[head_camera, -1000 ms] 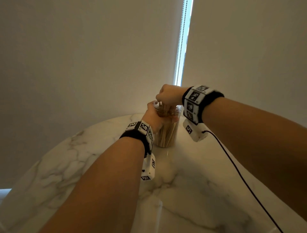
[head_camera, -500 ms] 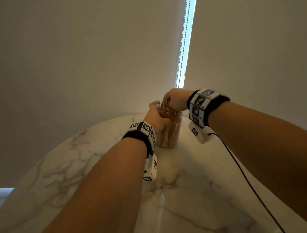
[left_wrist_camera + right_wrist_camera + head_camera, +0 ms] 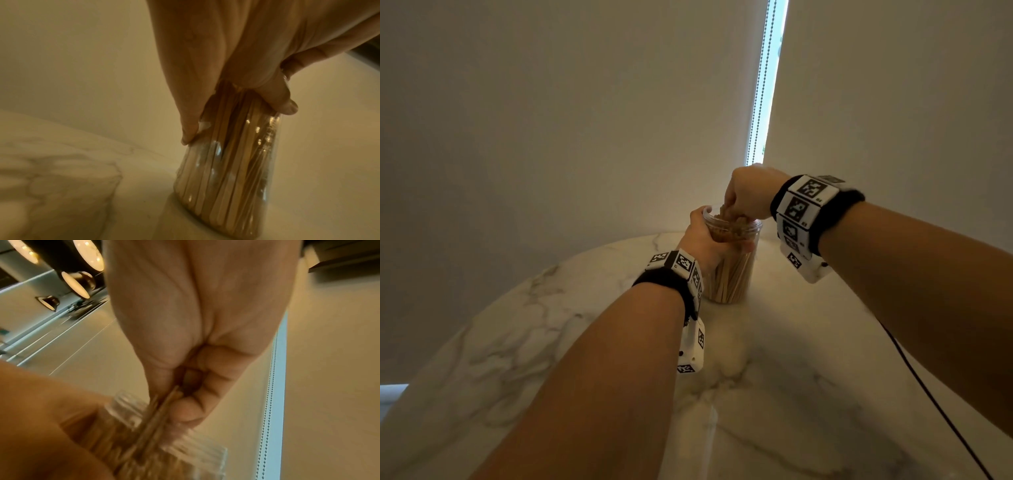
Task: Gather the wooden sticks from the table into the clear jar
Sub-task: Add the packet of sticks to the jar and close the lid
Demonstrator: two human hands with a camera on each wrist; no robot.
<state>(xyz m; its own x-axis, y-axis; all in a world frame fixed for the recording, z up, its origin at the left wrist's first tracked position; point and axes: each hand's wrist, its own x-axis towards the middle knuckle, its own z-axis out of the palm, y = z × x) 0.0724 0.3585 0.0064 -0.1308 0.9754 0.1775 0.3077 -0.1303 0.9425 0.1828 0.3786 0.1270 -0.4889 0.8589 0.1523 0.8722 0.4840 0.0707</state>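
The clear jar (image 3: 732, 274) stands upright at the far side of the marble table (image 3: 808, 394), packed with wooden sticks (image 3: 222, 170). My left hand (image 3: 703, 240) wraps round the jar's upper wall, thumb and fingers (image 3: 281, 100) curled on the clear jar (image 3: 236, 162). My right hand (image 3: 748, 195) is over the jar's mouth and pinches a few wooden sticks (image 3: 162, 404) between thumb and fingers, their lower ends inside the jar's ribbed neck (image 3: 185, 441). The sticks' tops (image 3: 726, 222) show in the jar's open mouth.
A black cable (image 3: 928, 394) runs from my right wrist across the table's right side. Pale roller blinds (image 3: 585, 120) hang right behind the table, with a bead chain (image 3: 760, 85) in the bright gap. The table's round edge (image 3: 493, 308) curves at the left.
My right hand has lifted slightly above the jar's mouth and shifted right, still pinching sticks. The left hand keeps its hold on the jar; the head view has tilted a little.
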